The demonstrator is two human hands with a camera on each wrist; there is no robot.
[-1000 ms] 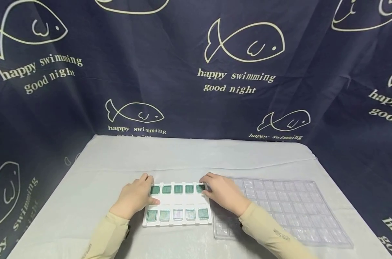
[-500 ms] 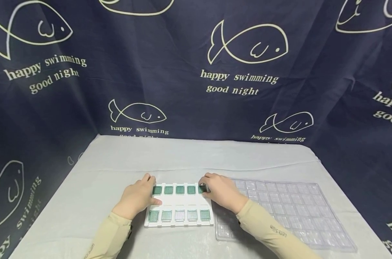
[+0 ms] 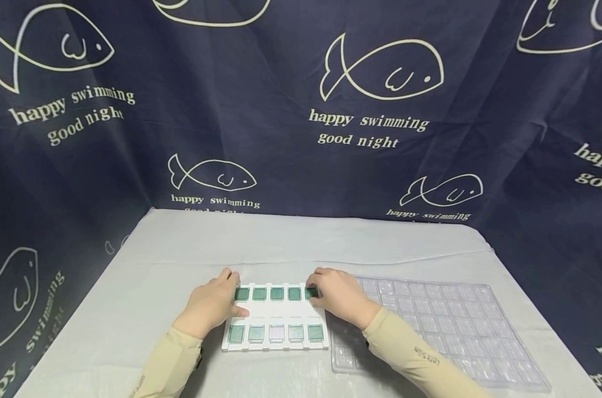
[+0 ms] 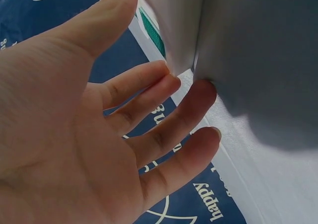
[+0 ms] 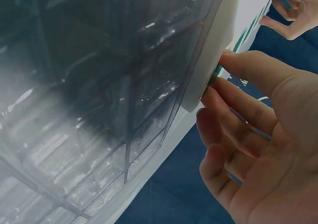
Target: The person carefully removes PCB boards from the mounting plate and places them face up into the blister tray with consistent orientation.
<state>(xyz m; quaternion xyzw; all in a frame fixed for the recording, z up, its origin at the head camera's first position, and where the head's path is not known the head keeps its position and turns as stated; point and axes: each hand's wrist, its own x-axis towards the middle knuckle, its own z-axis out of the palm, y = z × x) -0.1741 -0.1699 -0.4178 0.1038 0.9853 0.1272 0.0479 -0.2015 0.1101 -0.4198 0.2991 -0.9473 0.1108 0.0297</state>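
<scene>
A white tray (image 3: 281, 309) lies on the table in the head view, with small square green circuit boards in a far row and a near row. My left hand (image 3: 208, 305) holds its left side, thumb on top and fingers along the far left edge; the left wrist view shows the fingertips (image 4: 204, 87) against the tray's side. At the far right corner, my right hand (image 3: 341, 296) pinches the last green circuit board (image 3: 310, 292) of the far row between thumb and index finger. That board (image 5: 214, 76) is mostly hidden by the fingers in the right wrist view.
A large clear plastic tray (image 3: 430, 315) with many compartments lies right beside the white tray, partly under my right forearm. Pale cloth covers the table (image 3: 281, 237). A dark blue curtain (image 3: 281, 110) with fish drawings hangs behind and at both sides.
</scene>
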